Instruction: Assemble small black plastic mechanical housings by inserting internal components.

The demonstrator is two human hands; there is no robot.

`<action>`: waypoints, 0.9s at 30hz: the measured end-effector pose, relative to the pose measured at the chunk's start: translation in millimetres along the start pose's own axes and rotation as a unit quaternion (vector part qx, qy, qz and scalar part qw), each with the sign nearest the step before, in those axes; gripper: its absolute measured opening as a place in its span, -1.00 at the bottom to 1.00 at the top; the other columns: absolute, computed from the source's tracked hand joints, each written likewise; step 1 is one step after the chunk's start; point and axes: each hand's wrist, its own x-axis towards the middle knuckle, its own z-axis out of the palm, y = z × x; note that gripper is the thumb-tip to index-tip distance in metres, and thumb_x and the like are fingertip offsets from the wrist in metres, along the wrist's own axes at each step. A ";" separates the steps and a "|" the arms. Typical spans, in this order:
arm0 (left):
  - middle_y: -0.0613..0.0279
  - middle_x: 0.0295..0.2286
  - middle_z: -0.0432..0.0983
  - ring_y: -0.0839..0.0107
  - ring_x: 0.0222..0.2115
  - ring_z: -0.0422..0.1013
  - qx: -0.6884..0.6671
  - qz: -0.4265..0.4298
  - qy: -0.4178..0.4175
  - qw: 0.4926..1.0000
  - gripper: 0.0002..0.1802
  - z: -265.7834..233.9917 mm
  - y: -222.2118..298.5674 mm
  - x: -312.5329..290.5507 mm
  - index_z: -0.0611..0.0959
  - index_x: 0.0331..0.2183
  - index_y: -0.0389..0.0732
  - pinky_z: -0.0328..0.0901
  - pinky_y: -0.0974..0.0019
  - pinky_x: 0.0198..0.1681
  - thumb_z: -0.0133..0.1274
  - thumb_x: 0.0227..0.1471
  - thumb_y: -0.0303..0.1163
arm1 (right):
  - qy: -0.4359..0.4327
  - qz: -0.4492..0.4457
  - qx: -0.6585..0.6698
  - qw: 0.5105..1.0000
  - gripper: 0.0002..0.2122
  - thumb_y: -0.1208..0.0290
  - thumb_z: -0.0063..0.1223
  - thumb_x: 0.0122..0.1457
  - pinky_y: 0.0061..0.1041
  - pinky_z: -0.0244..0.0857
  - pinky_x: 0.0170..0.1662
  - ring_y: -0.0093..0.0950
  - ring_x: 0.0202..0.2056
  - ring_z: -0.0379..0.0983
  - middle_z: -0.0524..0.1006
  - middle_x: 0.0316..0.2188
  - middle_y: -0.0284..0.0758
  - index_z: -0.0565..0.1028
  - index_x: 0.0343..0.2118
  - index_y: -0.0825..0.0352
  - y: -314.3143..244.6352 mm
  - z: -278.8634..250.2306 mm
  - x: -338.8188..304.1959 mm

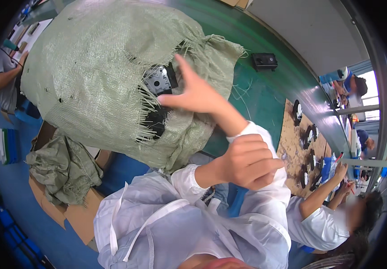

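Note:
A large grey-green woven sack (90, 67) lies on the green table, with a torn, frayed opening. Inside the opening show a black part with a silvery plate (157, 83) and more black parts (157, 123) below it. My right hand (195, 92) is spread over this opening, thumb and fingers wide apart, with nothing between them. Across my right forearm, my left hand (251, 161) is closed on the white sleeve (258, 134) of my right arm; its fingertips are partly hidden.
A black box-shaped part (264, 61) sits on the green table (258, 89). Several round black parts stand on a brown board (292, 139) at right, beside a co-worker (323, 215). A crumpled sack (63, 168) lies over an open carton (79, 215) at lower left. Another person (5, 80) is at far left.

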 end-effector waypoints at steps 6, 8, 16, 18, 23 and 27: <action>0.36 -0.72 0.34 0.48 -0.76 0.13 0.014 -0.001 0.028 1.000 -0.90 -4.1 1.3 1.3 0.62 -0.49 -0.25 0.17 0.41 -0.59 0.04 -0.19 -0.57 | -0.007 -0.087 -0.079 0.993 0.12 0.17 0.43 -0.24 -0.16 0.11 0.27 0.03 0.23 0.17 0.17 0.25 0.15 -0.07 0.34 0.49 0.2 22.7 19.5; 0.37 -0.73 0.33 0.49 -0.76 0.12 0.007 -0.009 0.025 1.000 -0.89 -5.4 0.9 0.5 0.62 -0.48 -0.25 0.17 0.42 -0.59 0.04 -0.20 -0.57 | 0.005 -0.059 -0.017 0.998 0.14 0.17 0.43 -0.27 -0.17 0.14 0.25 0.04 0.20 0.21 0.20 0.22 0.16 -0.08 0.35 0.46 4.0 25.2 21.3; 0.37 -0.75 0.30 0.49 -0.76 0.09 -0.015 -0.019 0.039 0.999 -0.86 -2.9 -2.9 -1.9 0.62 -0.47 -0.26 0.15 0.43 -0.59 0.04 -0.23 -0.58 | -0.048 0.050 0.109 0.992 0.17 0.20 0.45 -0.32 -0.18 0.24 0.17 0.05 0.13 0.29 0.30 0.14 0.15 -0.09 0.36 0.40 -5.1 17.1 25.6; 0.36 -0.76 0.29 0.49 -0.76 0.09 -0.013 -0.026 0.030 0.999 -0.85 -3.7 -5.3 -1.9 0.62 -0.47 -0.26 0.15 0.43 -0.58 0.04 -0.24 -0.58 | -0.041 0.092 0.164 0.981 0.12 0.28 0.45 -0.31 -0.28 0.26 0.14 -0.07 0.07 0.35 0.35 0.11 0.09 -0.04 0.34 0.41 -7.9 15.4 22.5; 0.36 -0.77 0.28 0.48 -0.76 0.07 -0.013 -0.033 0.018 0.999 -0.84 -1.7 -5.6 -2.2 0.61 -0.48 -0.26 0.15 0.42 -0.58 0.03 -0.26 -0.59 | -0.023 0.059 0.177 0.982 0.04 0.36 0.45 -0.31 -0.31 0.30 0.09 -0.14 0.02 0.40 0.39 0.06 0.06 0.05 0.30 0.41 -12.0 23.4 18.6; 0.35 -0.77 0.27 0.47 -0.76 0.07 -0.015 -0.032 0.011 0.999 -0.84 -0.6 -2.7 -2.3 0.61 -0.48 -0.26 0.15 0.41 -0.58 0.02 -0.26 -0.59 | -0.019 0.012 0.189 0.982 -0.02 0.38 0.44 -0.30 -0.26 0.32 0.07 -0.11 0.01 0.40 0.40 0.02 0.07 0.10 0.26 0.40 -9.4 33.6 20.5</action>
